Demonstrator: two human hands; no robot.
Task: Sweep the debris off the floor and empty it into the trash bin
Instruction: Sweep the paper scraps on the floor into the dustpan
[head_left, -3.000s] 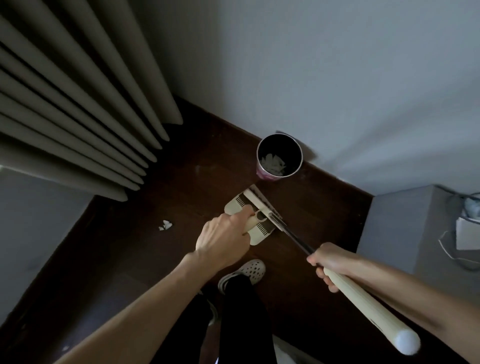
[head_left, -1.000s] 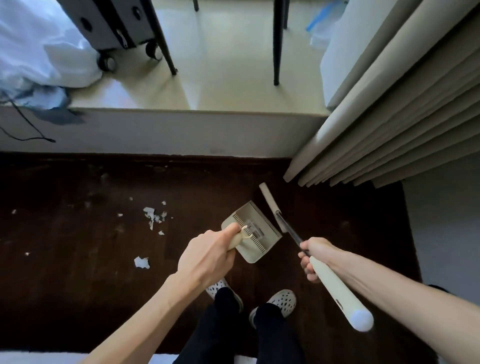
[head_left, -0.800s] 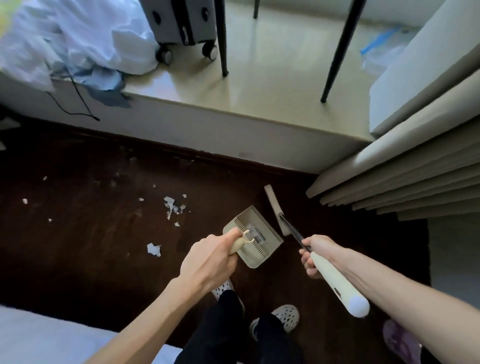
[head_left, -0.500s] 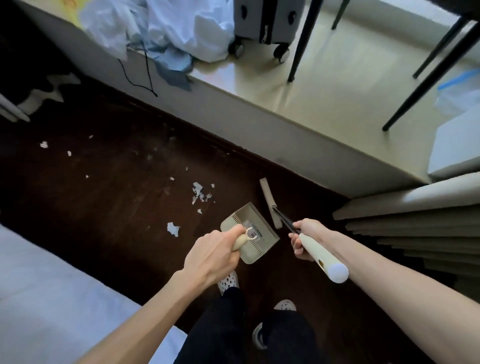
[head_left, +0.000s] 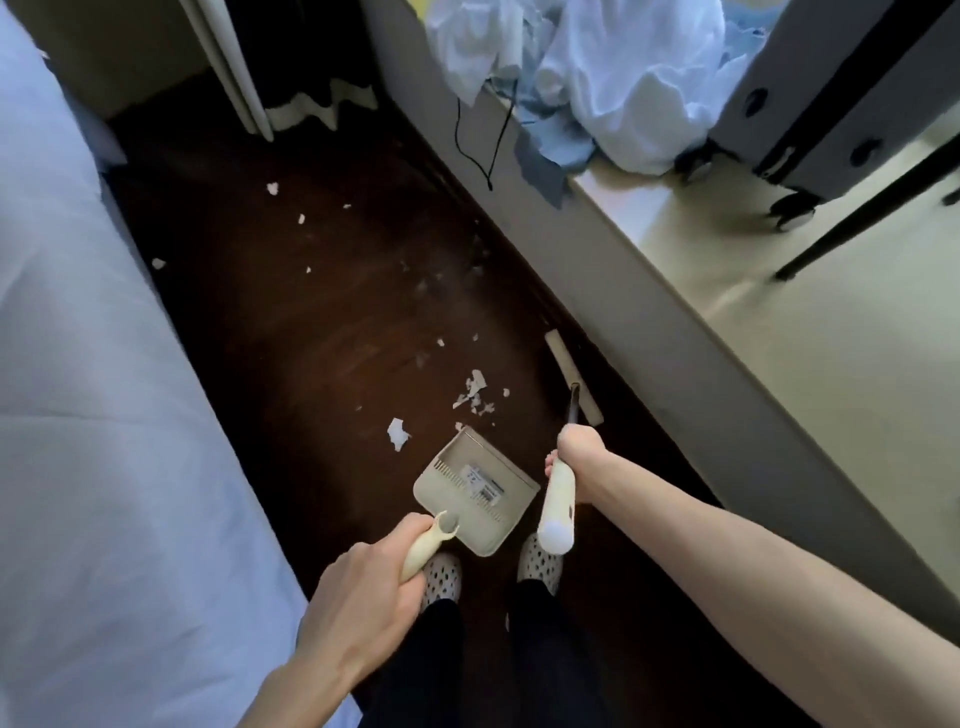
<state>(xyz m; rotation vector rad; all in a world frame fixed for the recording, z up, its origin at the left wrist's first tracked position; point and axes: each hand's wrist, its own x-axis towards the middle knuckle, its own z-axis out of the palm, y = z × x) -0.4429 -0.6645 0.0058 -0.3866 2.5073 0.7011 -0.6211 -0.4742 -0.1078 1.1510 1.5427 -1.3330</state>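
White paper scraps (head_left: 474, 396) lie scattered on the dark wooden floor (head_left: 322, 312), the nearest cluster just ahead of the dustpan. My left hand (head_left: 358, 597) grips the cream handle of the beige dustpan (head_left: 475, 488), which hangs above the floor over my feet. My right hand (head_left: 579, 449) holds the cream-handled broom (head_left: 558, 499); its flat beige head (head_left: 574, 376) rests near the raised step. The trash bin is not in view.
A bed with a pale sheet (head_left: 93, 415) borders the floor on the left. A raised light platform (head_left: 779, 312) runs along the right, carrying crumpled white cloth (head_left: 613, 67), a black cable (head_left: 483, 135) and a grey wheeled suitcase (head_left: 831, 93). My clog-clad feet (head_left: 441, 577) stand below the dustpan.
My view has swung left, away from the bin corner, along the floor strip beside the bed. Both hands kept hold of dustpan and broom; more scattered scraps came into sight.
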